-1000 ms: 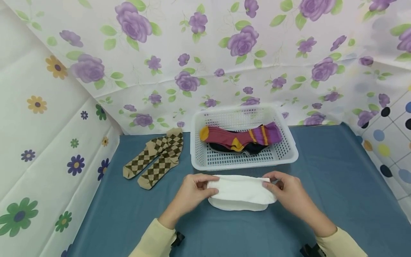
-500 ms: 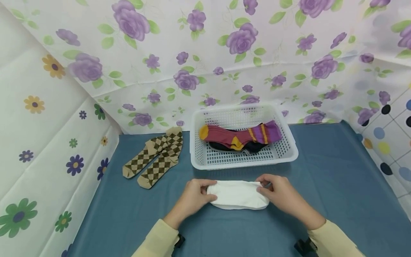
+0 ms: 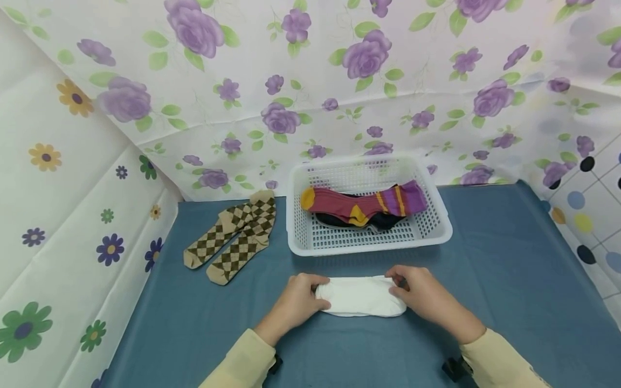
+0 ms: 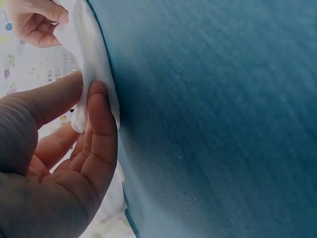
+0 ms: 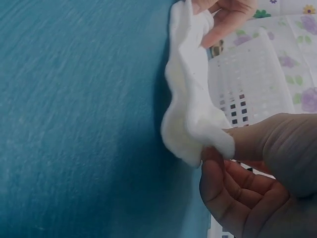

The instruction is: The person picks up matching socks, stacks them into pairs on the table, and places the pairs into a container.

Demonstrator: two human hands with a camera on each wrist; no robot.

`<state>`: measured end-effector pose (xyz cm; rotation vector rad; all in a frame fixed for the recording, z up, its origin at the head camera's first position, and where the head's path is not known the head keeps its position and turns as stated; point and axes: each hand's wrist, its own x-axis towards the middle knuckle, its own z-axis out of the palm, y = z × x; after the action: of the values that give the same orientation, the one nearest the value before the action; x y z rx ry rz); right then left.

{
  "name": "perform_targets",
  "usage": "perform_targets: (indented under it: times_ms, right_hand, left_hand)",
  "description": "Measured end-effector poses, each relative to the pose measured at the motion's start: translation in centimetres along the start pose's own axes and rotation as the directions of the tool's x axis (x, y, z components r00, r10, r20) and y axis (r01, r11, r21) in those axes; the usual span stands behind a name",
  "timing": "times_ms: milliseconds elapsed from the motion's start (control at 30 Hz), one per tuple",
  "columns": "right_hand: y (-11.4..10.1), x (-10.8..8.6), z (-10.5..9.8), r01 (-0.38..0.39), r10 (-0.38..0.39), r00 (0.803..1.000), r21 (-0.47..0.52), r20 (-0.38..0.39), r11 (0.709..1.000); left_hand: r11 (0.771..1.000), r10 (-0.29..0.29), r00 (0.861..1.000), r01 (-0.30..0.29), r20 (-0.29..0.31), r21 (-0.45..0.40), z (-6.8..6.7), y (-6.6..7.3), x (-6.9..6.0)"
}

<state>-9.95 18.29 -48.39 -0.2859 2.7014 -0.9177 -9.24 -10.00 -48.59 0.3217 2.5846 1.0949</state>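
Note:
A pair of white socks (image 3: 360, 297), one layered over the other, lies lengthwise on the blue cloth in front of the basket. My left hand (image 3: 301, 299) pinches their left end between thumb and fingers; the left wrist view shows the white fabric (image 4: 94, 54) held there. At the opposite end, my right hand (image 3: 421, 295) pinches the upper corner. In the right wrist view a flap of the white fabric (image 5: 190, 94) sits between that thumb and forefinger, and the layers gape slightly apart along the edge.
Just behind the hands stands a white plastic basket (image 3: 368, 251) holding maroon-and-purple socks (image 3: 344, 206) on top of black ones (image 3: 390, 222). Brown-and-beige diamond-patterned socks (image 3: 242, 253) lie to its left on the blue cloth (image 3: 194, 334). Flowered sheets (image 3: 320, 118) hang behind.
The upper white sock has come down onto the lower one, so their edges now nearly line up. Both hands moved slightly toward the body, the right one also a little leftward.

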Motion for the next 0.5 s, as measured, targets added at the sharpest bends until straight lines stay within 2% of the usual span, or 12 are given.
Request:
perform_targets:
  times_ms: [167, 300, 433, 500]
  right_hand:
    - [0.5, 0.1, 0.2, 0.018, -0.018, 1.0, -0.028, -0.004, 0.999]
    - [0.4, -0.3, -0.3, 0.042, -0.045, 0.997, -0.054, -0.063, 0.998]
    - [-0.2, -0.9, -1.1, 0.092, -0.111, 0.979, -0.118, -0.17, 0.989]
    - [-0.6, -1.2, -1.2, 0.136, -0.162, 0.969, -0.145, -0.187, 0.98]
  left_hand:
    - [0.999, 0.007, 1.0, -0.007, -0.006, 0.037, 0.1, 0.1, 0.1]
    - [0.998, 0.009, 1.0, -0.009, -0.008, 0.063, 0.1, 0.2, 0.0]
    - [0.991, 0.026, 0.997, -0.015, -0.075, 0.131, -0.4, 0.5, -0.4]
    - [0.985, 0.048, 0.991, -0.026, -0.127, 0.172, -0.6, 0.8, -0.6]
